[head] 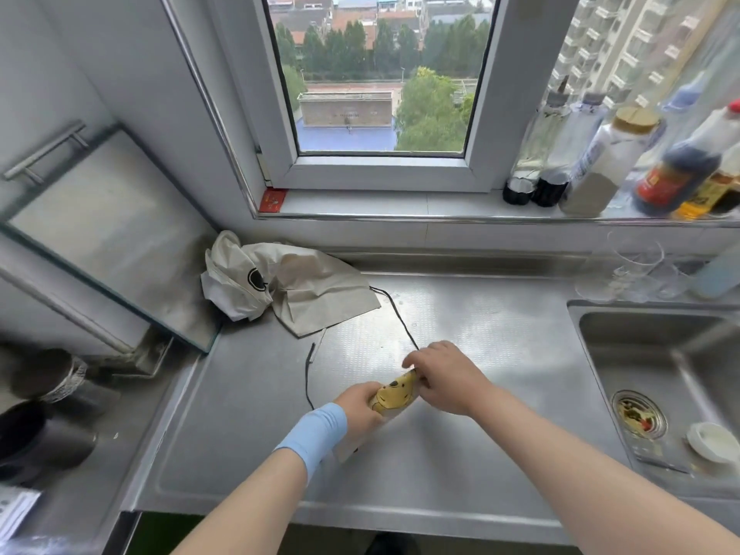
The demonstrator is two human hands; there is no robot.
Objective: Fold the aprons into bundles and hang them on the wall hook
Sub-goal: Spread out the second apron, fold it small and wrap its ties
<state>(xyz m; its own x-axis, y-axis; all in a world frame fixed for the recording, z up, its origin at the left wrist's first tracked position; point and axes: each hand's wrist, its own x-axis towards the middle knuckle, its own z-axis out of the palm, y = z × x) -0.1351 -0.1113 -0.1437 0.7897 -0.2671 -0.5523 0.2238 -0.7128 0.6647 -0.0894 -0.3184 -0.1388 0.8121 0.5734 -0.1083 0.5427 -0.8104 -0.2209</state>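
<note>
A small rolled apron bundle (394, 396) with a yellow cartoon print lies low over the steel counter (480, 326). My left hand (360, 410), with a blue wristband, grips its near end. My right hand (440, 374) pinches its far end, where a black string (400, 318) runs away from the bundle. A second black string (308, 374) trails on the counter to the left. A crumpled beige apron (288, 282) lies loose at the back of the counter. No wall hook is in view.
A sink (660, 374) with a drain strainer and a white lid (710, 440) is on the right. Bottles (600, 166) stand on the windowsill, glasses (636, 266) below them. A glass-edged panel (100, 234) and dark pots (40, 434) are on the left.
</note>
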